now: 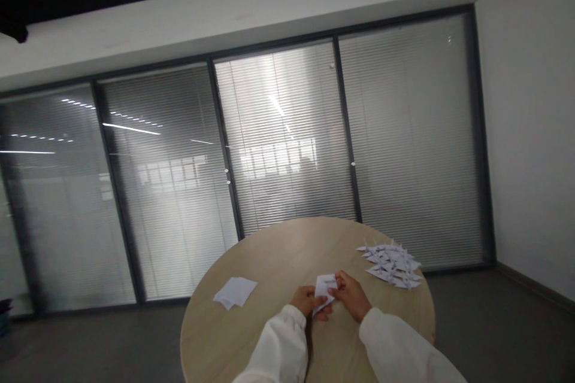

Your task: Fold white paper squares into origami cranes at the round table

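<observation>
Between my two hands is a small sheet of white paper [324, 285], partly folded, held just above the wooden table. My left hand [307, 301] pinches its lower left side, with the thumb on top and fingers beneath. At the right edge, the thumb and fingers of my right hand [351, 294] close on the same paper. Fingers cover parts of it, so its exact folds cannot be made out.
The round wooden table [287, 245] has a small stack of white paper squares [236, 292] on its left. Several folded white paper cranes [392, 264] stand clustered near its right edge. Behind it rises a glass partition with blinds [287, 149].
</observation>
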Demonstrator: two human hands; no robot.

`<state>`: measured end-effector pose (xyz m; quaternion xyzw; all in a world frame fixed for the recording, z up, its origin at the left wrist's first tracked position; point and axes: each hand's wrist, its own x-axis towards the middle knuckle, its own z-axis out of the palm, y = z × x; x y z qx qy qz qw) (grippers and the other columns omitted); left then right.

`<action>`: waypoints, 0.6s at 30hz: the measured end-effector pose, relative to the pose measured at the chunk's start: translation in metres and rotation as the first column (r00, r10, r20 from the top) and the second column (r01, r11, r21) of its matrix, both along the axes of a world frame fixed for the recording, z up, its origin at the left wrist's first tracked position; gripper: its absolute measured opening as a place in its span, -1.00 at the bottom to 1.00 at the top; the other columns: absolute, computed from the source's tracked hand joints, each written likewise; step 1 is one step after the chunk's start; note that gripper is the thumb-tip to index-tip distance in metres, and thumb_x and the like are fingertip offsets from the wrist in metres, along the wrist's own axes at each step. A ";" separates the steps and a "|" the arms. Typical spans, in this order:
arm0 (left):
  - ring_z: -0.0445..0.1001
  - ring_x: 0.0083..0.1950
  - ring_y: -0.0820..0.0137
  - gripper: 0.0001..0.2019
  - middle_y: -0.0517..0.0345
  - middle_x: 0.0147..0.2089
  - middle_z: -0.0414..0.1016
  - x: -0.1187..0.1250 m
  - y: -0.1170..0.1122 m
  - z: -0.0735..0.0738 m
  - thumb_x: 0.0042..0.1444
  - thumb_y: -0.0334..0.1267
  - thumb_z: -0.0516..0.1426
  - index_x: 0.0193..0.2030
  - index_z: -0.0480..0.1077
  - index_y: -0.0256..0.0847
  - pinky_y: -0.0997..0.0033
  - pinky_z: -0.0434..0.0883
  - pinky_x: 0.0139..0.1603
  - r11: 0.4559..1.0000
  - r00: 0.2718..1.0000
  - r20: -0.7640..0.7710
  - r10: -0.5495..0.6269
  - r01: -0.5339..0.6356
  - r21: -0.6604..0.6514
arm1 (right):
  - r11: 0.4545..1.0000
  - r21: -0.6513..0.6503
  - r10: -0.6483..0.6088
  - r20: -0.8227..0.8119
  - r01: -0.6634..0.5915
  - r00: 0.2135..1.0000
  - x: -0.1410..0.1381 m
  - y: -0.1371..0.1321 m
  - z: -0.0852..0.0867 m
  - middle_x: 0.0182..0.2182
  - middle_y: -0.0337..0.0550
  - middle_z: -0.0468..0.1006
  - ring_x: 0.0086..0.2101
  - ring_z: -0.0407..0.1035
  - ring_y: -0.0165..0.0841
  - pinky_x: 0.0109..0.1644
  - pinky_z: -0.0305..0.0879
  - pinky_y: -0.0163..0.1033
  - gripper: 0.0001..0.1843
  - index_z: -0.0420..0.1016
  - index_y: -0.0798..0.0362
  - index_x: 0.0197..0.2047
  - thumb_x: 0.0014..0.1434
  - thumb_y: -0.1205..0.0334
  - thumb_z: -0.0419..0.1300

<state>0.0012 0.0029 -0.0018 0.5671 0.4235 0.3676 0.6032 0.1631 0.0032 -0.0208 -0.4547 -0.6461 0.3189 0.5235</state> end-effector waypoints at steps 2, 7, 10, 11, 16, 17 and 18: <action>0.47 -0.46 0.24 -0.54 0.00 -0.54 0.46 0.000 0.001 -0.001 -0.49 -0.15 0.33 -0.42 0.37 -0.41 0.20 0.42 -0.42 1.000 0.999 0.025 0.020 -0.020 -0.012 | 1.000 0.001 -0.006 -0.008 0.006 1.000 0.000 0.000 0.001 -0.56 -0.34 0.43 -0.49 0.31 -0.40 -0.41 0.17 -0.37 -0.80 0.32 0.00 -0.36 -0.13 0.15 0.18; 0.45 -0.57 0.29 -0.58 0.00 -0.53 0.46 -0.001 0.003 -0.005 -0.46 -0.15 0.32 -0.47 0.33 -0.39 0.25 0.41 -0.50 1.000 0.999 0.032 0.023 -0.023 -0.001 | 0.998 0.002 0.062 -0.080 -0.062 0.995 -0.002 -0.002 0.006 -0.49 -0.29 0.46 -0.45 0.34 -0.36 -0.38 0.22 -0.34 -0.71 0.29 -0.01 -0.29 -0.13 0.14 0.19; 0.44 -0.59 0.34 -0.58 0.01 -0.52 0.47 -0.001 0.003 -0.005 -0.45 -0.12 0.31 -0.48 0.36 -0.40 0.30 0.40 -0.52 1.000 1.000 -0.004 -0.022 0.022 0.009 | 0.987 0.026 0.160 -0.164 -0.158 0.973 -0.003 -0.006 0.009 -0.43 -0.23 0.47 -0.41 0.37 -0.32 -0.36 0.25 -0.29 -0.57 0.25 0.01 -0.19 -0.16 0.13 0.22; 0.43 -0.59 0.34 -0.58 0.01 -0.52 0.47 -0.001 0.003 -0.005 -0.45 -0.11 0.31 -0.48 0.37 -0.40 0.31 0.39 -0.52 0.999 0.999 -0.016 -0.036 0.036 0.009 | 0.983 0.026 0.186 -0.182 -0.184 0.966 -0.004 -0.007 0.010 -0.43 -0.22 0.47 -0.40 0.37 -0.31 -0.36 0.26 -0.28 -0.53 0.23 0.01 -0.16 -0.17 0.12 0.23; 0.43 -0.59 0.35 -0.56 0.01 -0.50 0.47 -0.001 0.001 -0.001 -0.45 -0.07 0.30 -0.48 0.38 -0.40 0.32 0.37 -0.53 0.997 0.996 -0.055 -0.067 0.068 0.028 | 0.974 -0.029 0.217 -0.202 -0.227 0.955 -0.006 -0.012 0.015 -0.47 -0.23 0.45 -0.47 0.36 -0.34 -0.41 0.27 -0.27 -0.43 0.20 0.04 -0.07 -0.16 0.09 0.23; 0.43 -0.59 0.35 -0.56 0.01 -0.50 0.47 -0.001 0.000 -0.001 -0.45 -0.07 0.30 -0.47 0.38 -0.40 0.32 0.37 -0.52 0.997 0.996 -0.057 -0.068 0.070 0.031 | 0.974 -0.033 0.212 -0.201 -0.223 0.956 -0.006 -0.013 0.015 -0.48 -0.23 0.44 -0.48 0.35 -0.34 -0.42 0.27 -0.28 -0.43 0.20 0.04 -0.06 -0.16 0.09 0.23; 0.43 -0.58 0.35 -0.56 0.01 -0.50 0.47 -0.001 -0.002 0.000 -0.45 -0.06 0.30 -0.47 0.38 -0.39 0.32 0.37 -0.52 0.996 0.995 -0.059 -0.077 0.079 0.034 | 0.977 -0.037 0.197 -0.199 -0.208 0.960 -0.006 -0.013 0.016 -0.49 -0.24 0.44 -0.49 0.35 -0.35 -0.42 0.27 -0.28 -0.42 0.21 0.04 -0.07 -0.18 0.10 0.24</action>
